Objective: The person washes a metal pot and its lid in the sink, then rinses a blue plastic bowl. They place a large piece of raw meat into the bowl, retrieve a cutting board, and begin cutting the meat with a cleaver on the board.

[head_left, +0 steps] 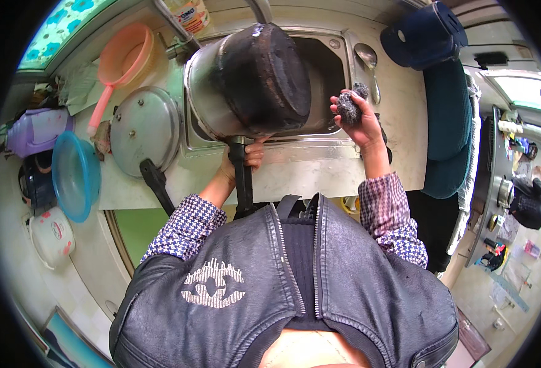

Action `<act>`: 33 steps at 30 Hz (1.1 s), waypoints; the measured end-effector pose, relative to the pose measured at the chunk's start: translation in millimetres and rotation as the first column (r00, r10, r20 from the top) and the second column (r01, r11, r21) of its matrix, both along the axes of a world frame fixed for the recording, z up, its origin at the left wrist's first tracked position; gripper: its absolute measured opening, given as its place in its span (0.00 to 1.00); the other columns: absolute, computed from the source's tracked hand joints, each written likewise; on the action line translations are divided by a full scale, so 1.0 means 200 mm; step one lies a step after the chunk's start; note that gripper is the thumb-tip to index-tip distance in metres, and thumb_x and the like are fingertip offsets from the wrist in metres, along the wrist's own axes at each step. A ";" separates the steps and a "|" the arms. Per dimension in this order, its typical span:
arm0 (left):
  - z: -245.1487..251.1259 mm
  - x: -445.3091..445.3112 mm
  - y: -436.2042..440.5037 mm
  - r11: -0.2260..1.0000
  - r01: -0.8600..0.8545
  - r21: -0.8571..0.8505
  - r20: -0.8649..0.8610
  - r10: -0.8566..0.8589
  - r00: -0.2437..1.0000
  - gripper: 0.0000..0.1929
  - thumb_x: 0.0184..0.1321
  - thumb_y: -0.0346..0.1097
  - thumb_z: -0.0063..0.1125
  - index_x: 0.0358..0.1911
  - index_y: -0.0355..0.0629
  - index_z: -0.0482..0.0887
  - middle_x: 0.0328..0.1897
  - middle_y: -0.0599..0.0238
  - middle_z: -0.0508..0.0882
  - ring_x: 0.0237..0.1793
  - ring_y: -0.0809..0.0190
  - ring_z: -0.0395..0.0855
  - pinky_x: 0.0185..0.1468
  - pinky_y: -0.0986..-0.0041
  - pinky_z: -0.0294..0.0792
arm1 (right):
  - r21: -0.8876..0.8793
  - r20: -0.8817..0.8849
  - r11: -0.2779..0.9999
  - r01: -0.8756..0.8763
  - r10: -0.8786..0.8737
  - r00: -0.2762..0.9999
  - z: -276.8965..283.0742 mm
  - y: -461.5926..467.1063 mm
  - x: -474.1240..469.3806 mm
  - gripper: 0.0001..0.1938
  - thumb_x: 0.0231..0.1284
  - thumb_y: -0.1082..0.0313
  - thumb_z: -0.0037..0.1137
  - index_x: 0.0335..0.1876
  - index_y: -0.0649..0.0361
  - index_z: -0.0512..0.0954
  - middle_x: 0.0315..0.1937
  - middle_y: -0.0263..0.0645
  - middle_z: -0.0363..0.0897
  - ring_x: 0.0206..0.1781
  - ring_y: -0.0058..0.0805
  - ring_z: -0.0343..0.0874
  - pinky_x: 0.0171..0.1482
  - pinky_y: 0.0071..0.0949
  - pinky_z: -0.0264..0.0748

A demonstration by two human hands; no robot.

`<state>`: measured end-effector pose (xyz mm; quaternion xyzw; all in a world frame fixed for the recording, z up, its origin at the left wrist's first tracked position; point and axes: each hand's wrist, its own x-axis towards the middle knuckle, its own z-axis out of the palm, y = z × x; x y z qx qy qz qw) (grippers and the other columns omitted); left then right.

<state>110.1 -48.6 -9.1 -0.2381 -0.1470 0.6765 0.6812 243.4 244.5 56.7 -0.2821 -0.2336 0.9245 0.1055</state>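
A large metal pressure cooker pot (247,83) lies tilted on its side over the steel sink (323,73), its blackened base turned to the right. My left hand (249,158) is closed around the pot near the root of its long black handle (242,181); part of the hand is hidden behind the handle. My right hand (362,122) holds a steel wool scrubber (349,108) at the sink's right edge, apart from the pot. On the counter to the left rests the round metal lid (146,126) with its own black handle.
A pink dipper (125,57) lies at the back left, with a blue plastic basin (70,177) below it. Beyond the sink's right rim are a large metal spoon (369,62) and a dark blue container (422,37). A faucet pipe (178,23) rises behind the pot.
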 end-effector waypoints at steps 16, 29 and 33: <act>0.21 -0.02 -0.23 0.947 0.040 -0.318 -0.407 -0.174 0.897 0.26 0.56 0.60 0.40 0.34 0.40 0.77 0.22 0.60 0.74 0.20 0.63 0.68 0.21 0.74 0.60 | 0.806 0.537 0.284 -0.519 0.017 0.843 -0.25 0.00 -0.14 0.19 0.50 0.61 0.56 0.46 0.63 0.72 0.36 0.46 0.78 0.41 0.40 0.79 0.42 0.34 0.74; 0.57 0.01 -0.37 0.631 -0.380 -0.676 -0.695 -0.376 0.613 0.14 0.49 0.42 0.51 0.28 0.37 0.77 0.25 0.55 0.82 0.23 0.57 0.81 0.31 0.70 0.75 | 0.544 0.508 0.690 -0.478 0.182 0.842 -0.32 0.01 -0.21 0.19 0.49 0.66 0.60 0.46 0.66 0.72 0.36 0.40 0.79 0.35 0.27 0.78 0.38 0.26 0.75; 0.69 0.07 -0.40 0.473 -0.628 -0.618 -0.784 -0.424 0.452 0.10 0.48 0.35 0.53 0.32 0.37 0.79 0.29 0.65 0.81 0.30 0.66 0.79 0.36 0.77 0.72 | 0.729 0.538 0.399 -0.556 0.167 0.826 -0.33 -0.03 -0.26 0.20 0.48 0.62 0.61 0.46 0.66 0.73 0.34 0.41 0.78 0.33 0.27 0.78 0.31 0.26 0.75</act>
